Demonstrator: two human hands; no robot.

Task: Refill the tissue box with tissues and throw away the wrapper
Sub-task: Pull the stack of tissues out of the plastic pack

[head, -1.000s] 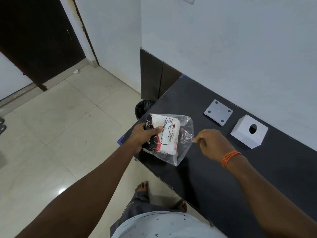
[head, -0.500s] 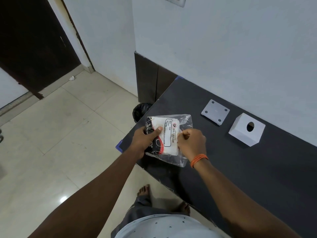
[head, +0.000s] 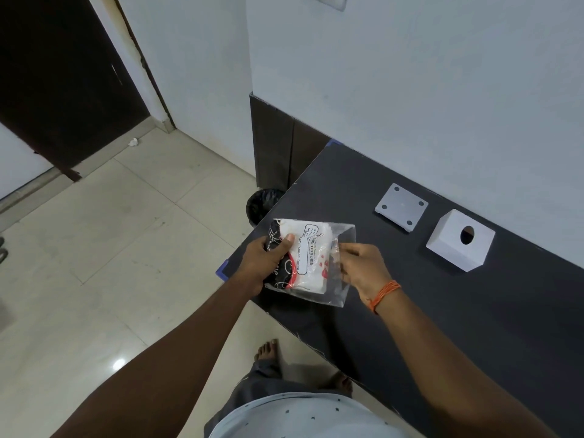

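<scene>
Slid back to the pack's clear flap since half a second ago, right hand (head: 363, 270) pinching wrapper (head: 343, 248); left hand (head: 264, 263) gripping tissue pack (head: 305, 254) over dark table (head: 442, 311) corner. Beyond: white tissue box (head: 459, 245), its base plate (head: 401, 210), black bin (head: 262, 205), beige tiled floor (head: 126, 248), white wall (head: 410, 90).

You held the clear plastic pack of tissues (head: 311, 259) above the dark table's (head: 474, 311) left corner, between your hands. To its right lay the flat square grey base plate (head: 401, 206), with the white cube-shaped tissue box (head: 459, 245) right of that. The black-lined bin (head: 264, 203) stood on the floor beyond the corner.
</scene>
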